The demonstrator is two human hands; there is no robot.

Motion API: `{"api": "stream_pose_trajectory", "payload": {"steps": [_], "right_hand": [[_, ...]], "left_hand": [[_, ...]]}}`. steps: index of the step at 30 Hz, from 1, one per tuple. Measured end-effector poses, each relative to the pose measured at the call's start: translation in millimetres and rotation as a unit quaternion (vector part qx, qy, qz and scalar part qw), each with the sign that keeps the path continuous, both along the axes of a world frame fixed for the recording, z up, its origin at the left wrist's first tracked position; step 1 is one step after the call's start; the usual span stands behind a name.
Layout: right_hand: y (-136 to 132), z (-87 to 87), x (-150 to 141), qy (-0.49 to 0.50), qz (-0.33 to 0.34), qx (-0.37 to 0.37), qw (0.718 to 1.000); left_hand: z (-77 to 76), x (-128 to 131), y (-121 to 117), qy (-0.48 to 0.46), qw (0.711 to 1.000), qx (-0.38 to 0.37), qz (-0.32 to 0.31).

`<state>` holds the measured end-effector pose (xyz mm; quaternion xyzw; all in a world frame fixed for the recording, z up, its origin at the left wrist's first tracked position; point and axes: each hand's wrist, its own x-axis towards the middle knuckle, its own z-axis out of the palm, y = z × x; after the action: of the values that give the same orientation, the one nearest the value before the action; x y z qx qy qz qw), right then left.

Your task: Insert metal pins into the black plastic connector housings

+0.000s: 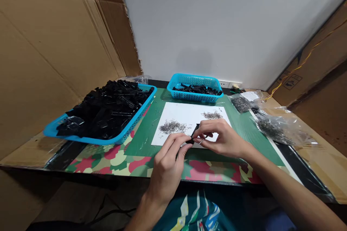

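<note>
Between both hands is a small black plastic part, partly covered by my fingers. My left hand is closed on its lower end. My right hand pinches the part from the other side and also has a thin metal tool, like tweezers or a pin, lying across the fingers; its exact kind cannot be made out. Beneath the hands lies a white sheet. On it sit a pile of small wire springs or clips to the left and a smaller pile of metal pieces behind my right hand.
A large blue basket heaped with black parts stands at left. Behind the sheet is a smaller blue basket with black pieces. Plastic bags of metal pieces lie at right. Cardboard walls flank the green mat.
</note>
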<state>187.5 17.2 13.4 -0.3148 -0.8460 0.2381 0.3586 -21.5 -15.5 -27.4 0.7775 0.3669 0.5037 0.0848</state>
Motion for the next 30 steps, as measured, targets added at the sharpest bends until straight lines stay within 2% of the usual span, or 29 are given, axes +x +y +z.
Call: {"api": "stream_pose_trajectory", "payload": {"steps": [7,14,20,30], "right_hand": [[-2,-1.9,1,0.023,0.040,0.029,0.999],[-2,-6.2,3,0.018,0.053,0.099,0.994],[-2,-6.1,0,0.019,0.059,0.109,0.992],[1,-9.2,3,0.001,0.066,0.082,0.994]], "left_hand": [[-0.4,-1,-5,-0.022,0.999,0.033,0.012],[-1.1,-2,-6,-0.039,0.999,0.034,0.011],[-1.8,-2,-5,-0.040,0.999,0.033,0.006],[-1.8,-2,-5,-0.059,0.998,0.011,0.000]]}}
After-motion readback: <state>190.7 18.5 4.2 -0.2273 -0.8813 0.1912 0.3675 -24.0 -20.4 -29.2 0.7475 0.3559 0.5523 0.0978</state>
